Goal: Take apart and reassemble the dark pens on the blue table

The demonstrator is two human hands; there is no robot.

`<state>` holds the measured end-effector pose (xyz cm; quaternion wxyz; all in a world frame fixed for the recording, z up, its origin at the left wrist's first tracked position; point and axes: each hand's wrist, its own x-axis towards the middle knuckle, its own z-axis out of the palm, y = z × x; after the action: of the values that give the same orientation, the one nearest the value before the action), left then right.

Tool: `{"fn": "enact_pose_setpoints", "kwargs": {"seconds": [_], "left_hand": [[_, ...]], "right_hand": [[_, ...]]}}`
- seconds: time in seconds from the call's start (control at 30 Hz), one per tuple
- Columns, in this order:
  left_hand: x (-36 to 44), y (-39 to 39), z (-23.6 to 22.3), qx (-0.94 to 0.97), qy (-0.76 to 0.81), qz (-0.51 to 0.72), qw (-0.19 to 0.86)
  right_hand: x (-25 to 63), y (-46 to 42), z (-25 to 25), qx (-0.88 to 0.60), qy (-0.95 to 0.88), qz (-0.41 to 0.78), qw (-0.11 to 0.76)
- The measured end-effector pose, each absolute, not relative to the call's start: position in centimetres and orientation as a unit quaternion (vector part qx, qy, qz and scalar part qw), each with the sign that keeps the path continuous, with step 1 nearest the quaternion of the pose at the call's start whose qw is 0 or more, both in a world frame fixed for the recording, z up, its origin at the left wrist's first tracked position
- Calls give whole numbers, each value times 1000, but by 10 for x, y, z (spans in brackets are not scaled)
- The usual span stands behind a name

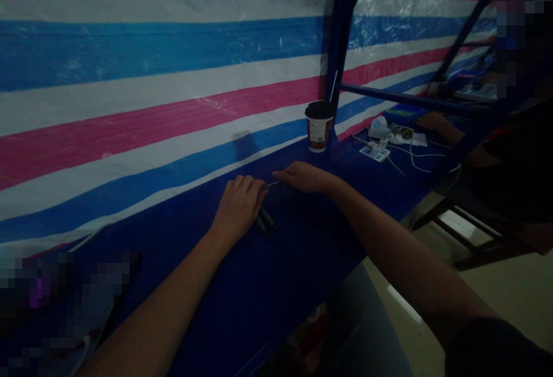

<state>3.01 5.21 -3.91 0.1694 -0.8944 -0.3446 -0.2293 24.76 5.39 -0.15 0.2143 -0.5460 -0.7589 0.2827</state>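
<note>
This looks like a makeshift work stall, not a home or a regular workshop. A pink, white and blue striped tarpaulin (129, 77) forms the wall across the upper left of the frame, hung behind a blue metal frame (341, 37) at upper centre. A long counter (268, 296) covered in blue sheeting runs along it, with white cables (415, 155) toward the right. At lower right lie a pale tiled floor (496, 302) and a wooden chair (470, 238).

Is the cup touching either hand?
No, the cup stands on the blue table beyond and apart from both the left hand and right hand.
</note>
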Motion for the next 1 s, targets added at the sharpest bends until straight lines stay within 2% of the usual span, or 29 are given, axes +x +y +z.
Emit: {"fn": "enact_pose_setpoints", "kwargs": {"seconds": [0.13,0.23,0.37,0.43,0.53,0.63,0.73,0.83,0.93,1.0], "left_hand": [[36,44,-36,-894,-364,-187,185],[38,42,-36,-897,-370,-170,175],[36,46,-41,-903,-381,-186,70],[33,49,-43,-897,-387,-213,1],[28,55,-46,-882,-394,-251,-60],[24,58,-45,-875,-396,-269,-75],[22,60,-44,-874,-397,-269,-75],[22,60,-44,-874,-402,-262,-77],[22,60,-44,-871,-408,-262,-84],[22,61,-43,-871,-407,-263,-86]], "right_hand": [[241,54,-4,-569,-759,258,184],[239,53,-3,-558,-792,186,162],[236,51,-2,-523,-839,49,141],[235,49,-2,-518,-839,32,166],[237,49,-4,-476,-835,86,262],[243,51,-6,-453,-808,175,334],[251,56,-7,-493,-779,234,309],[260,60,-6,-460,-789,274,302],[264,61,-5,-441,-782,293,328],[264,61,-5,-481,-771,289,300]]}}
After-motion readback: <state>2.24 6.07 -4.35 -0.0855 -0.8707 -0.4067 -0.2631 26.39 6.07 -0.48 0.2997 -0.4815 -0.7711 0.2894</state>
